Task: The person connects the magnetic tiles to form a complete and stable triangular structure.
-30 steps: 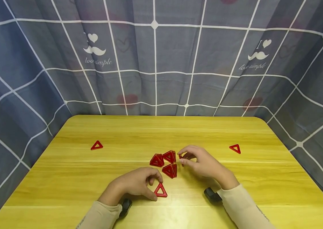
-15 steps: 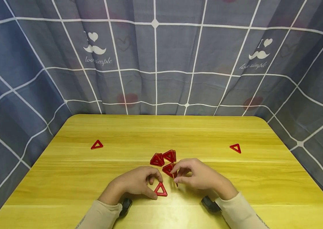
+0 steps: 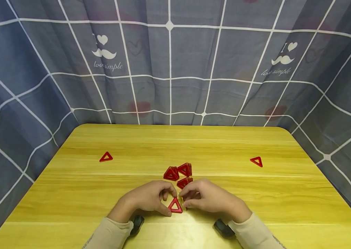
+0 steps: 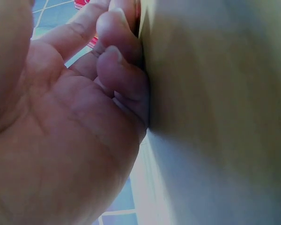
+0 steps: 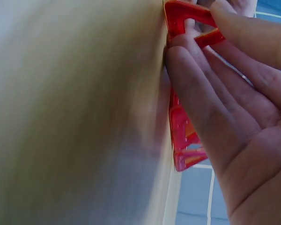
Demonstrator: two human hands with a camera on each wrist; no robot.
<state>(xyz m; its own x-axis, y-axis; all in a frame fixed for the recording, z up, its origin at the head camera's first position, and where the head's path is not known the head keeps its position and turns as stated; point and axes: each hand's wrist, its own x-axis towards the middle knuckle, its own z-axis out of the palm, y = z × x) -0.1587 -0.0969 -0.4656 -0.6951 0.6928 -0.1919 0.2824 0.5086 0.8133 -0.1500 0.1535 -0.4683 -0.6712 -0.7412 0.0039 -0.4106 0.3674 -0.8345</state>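
On the near middle of the table, my left hand (image 3: 150, 197) holds a flat-lying red triangle tile (image 3: 177, 210) between thumb and index finger, at its left side and top corner. Just right of it, my right hand (image 3: 209, 197) pinches a second, hollow red triangle tile (image 5: 175, 18) standing on edge, seen almost as a line in the head view. The two tiles are close together. Beyond my hands stand three small red pyramids (image 3: 170, 174) of such tiles; the right fingers partly cover the nearest pyramid (image 3: 183, 182). In the left wrist view, curled fingers (image 4: 122, 72) rest against the tabletop.
One loose red triangle (image 3: 102, 159) lies at the far left of the wooden table (image 3: 175, 141), another red triangle (image 3: 260, 161) at the far right. A grey-blue curtain (image 3: 188, 62) with white lines hangs around the back and sides. Black wrist devices (image 3: 223, 228) sit under both cuffs.
My right hand has carried its tile from beside the pyramids toward me and left, up to the flat tile. The left hand has stayed in place.
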